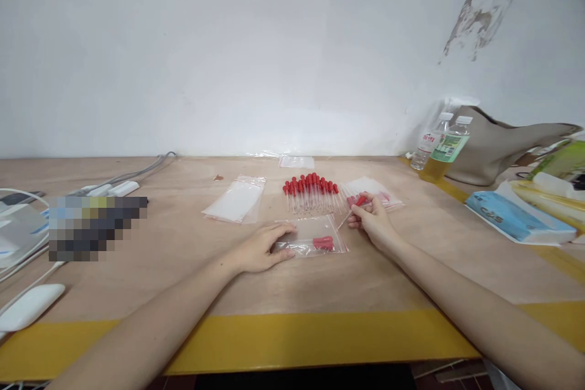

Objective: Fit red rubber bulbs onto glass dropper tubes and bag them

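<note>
My right hand (372, 216) pinches a dropper by its red rubber bulb (361, 201); the thin clear tube slants down to the left, its tip close to a clear zip bag's corner. Inside that zip bag (304, 247), flat on the table, lie red droppers with their bulbs at the right end. My left hand (265, 248) rests on the bag's left end, thumb and fingers spread apart. Behind the bag, several red-bulbed droppers (313, 189) lie side by side in a fan. Partly behind my right hand is a stack of bags (388, 195) with pinkish-red items.
More zip bags (235, 201) are stacked at left centre, and a small white packet (296, 161) lies by the wall. Two bottles (445, 149), a grey-brown bag (489, 146) and a blue tissue pack (516, 216) stand right. Cables (132, 173) and a white mouse (34, 304) are left.
</note>
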{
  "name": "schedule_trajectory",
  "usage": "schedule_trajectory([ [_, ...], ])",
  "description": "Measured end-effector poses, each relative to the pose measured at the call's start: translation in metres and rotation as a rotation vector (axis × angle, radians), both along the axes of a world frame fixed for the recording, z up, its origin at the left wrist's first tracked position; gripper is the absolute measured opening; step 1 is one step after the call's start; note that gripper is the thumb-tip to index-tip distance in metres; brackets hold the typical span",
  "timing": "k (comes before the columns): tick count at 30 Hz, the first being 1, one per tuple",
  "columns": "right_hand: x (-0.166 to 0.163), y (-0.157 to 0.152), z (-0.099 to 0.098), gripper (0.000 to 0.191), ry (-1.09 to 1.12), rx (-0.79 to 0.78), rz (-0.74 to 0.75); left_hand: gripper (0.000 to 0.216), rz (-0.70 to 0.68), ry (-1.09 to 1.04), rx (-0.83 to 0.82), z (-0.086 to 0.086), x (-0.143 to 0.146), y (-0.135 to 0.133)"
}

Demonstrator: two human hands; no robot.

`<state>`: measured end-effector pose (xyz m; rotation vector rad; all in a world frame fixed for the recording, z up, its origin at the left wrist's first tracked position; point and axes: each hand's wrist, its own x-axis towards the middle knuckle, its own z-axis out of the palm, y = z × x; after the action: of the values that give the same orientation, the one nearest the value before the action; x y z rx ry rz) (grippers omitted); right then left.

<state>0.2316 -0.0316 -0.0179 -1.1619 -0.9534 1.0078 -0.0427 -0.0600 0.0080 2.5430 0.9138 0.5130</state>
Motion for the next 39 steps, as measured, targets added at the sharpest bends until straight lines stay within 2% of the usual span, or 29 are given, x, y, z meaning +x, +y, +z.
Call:
schedule_trajectory([
  [6, -0.013, -0.013, 0.004, 0.013, 0.123, -0.127, 0.174, 0.050, 0.031, 0.006, -0.011, 0.001, 0.000, -0.001],
  [9, -0.006, -0.019, 0.005, 0.017, -0.076, -0.107, 0.365, 0.052, 0.035, 0.004, -0.010, 0.000, 0.000, -0.001],
  [12, 0.006, -0.017, 0.005, 0.023, -0.438, -0.013, 0.473, 0.051, 0.026, 0.000, -0.006, -0.001, 0.000, 0.000],
  [16, 0.011, -0.008, 0.000, 0.022, -0.811, 0.175, 0.420, 0.051, 0.023, 0.016, -0.008, -0.001, 0.001, 0.001],
  [20, -0.002, -0.006, -0.006, 0.019, -0.915, 0.324, 0.381, 0.050, 0.022, 0.012, -0.003, 0.000, 0.004, 0.000],
  [24, -0.008, -0.008, -0.002, 0.020, -0.862, 0.424, 0.474, 0.049, 0.005, -0.004, 0.000, 0.000, 0.005, 0.001],
  [26, -0.001, -0.006, 0.005, 0.019, -0.814, 0.385, 0.444, 0.045, 0.003, -0.011, -0.006, 0.000, 0.005, 0.001],
  [29, 0.016, 0.006, 0.015, 0.015, -0.799, 0.220, 0.211, 0.034, 0.004, -0.030, -0.022, 0.000, 0.005, 0.001],
  [31, 0.024, 0.018, 0.020, 0.014, -0.865, 0.123, 0.101, 0.029, 0.011, -0.044, -0.040, 0.001, 0.005, 0.000],
  [35, 0.022, 0.046, 0.026, 0.018, -1.135, 0.023, 0.022, 0.027, 0.033, -0.040, -0.060, 0.002, 0.004, 0.000],
  [39, 0.004, 0.076, 0.027, 0.022, -1.189, -0.074, -0.043, 0.026, 0.025, -0.025, -0.042, 0.000, 0.003, 0.001],
])
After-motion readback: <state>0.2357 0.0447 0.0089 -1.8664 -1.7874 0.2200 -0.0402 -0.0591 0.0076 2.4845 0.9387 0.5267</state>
